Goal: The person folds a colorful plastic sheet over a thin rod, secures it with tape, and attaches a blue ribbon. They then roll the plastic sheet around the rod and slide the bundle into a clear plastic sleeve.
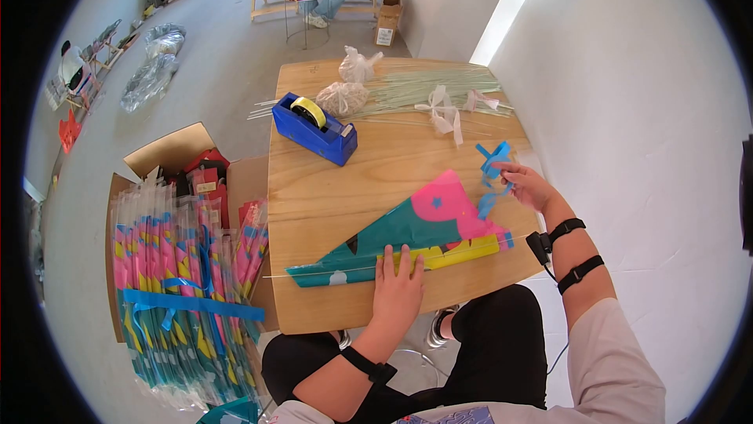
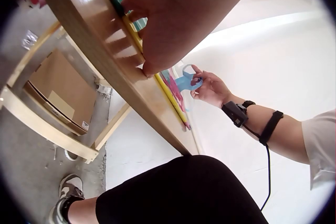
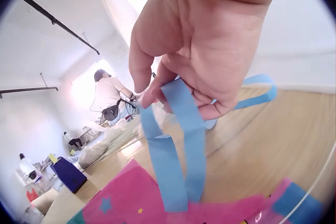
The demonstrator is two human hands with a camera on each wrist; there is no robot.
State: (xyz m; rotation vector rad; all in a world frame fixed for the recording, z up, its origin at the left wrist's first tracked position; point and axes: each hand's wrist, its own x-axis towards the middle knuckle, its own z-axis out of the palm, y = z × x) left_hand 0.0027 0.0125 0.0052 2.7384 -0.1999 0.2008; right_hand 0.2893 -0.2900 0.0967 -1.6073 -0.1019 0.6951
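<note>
A flat folded sheet in teal, pink and yellow point(image 1: 435, 208) lies across the wooden table point(image 1: 376, 165), a thin white rod along its near edge. My left hand point(image 1: 398, 287) rests on the teal and yellow part near that edge, fingers spread and straight. Above the table's right side, my right hand point(image 1: 527, 186) holds a blue ribbon point(image 1: 492, 163) in its curled fingers. In the right wrist view, loops of the ribbon point(image 3: 170, 174) hang from the right hand point(image 3: 199, 45) down to the pink end of the sheet.
A blue tape dispenser point(image 1: 315, 130) stands at the table's back left. Behind are pale thin rods point(image 1: 416, 94), tied white bags point(image 1: 342, 99) and white ribbon pieces point(image 1: 445, 114). Left of the table, a carton point(image 1: 116, 189) holds many packed colourful sheets. People sit farther off; a wall borders the right.
</note>
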